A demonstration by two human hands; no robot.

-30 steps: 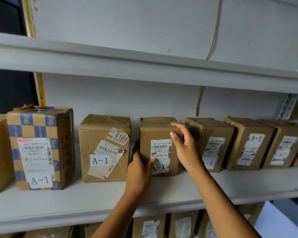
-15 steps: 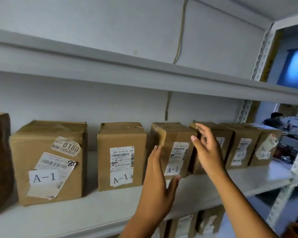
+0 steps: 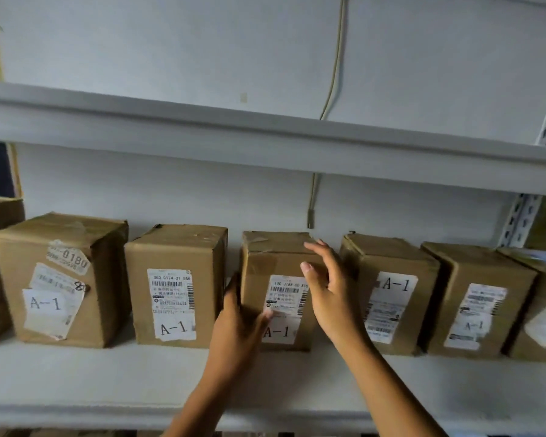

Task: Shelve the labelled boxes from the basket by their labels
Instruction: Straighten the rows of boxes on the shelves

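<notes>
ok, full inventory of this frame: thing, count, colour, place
cardboard boxes: six in a row plus part of a seventh at the left edge, brown, middle shelf; A-1 labels readable on most
middle shelf: one, white, under the boxes
upper shelf: one, white, above the row
cable: one, pale yellow, down the back wall
shelf upright: one, white slotted, right edge
left hand: on the left side of the third box
right hand: open, at that box's right front

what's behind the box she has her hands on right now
Behind the middle box, above its top, only the pale back wall and a hanging cord show. The space directly behind it is hidden by the box itself.
</notes>
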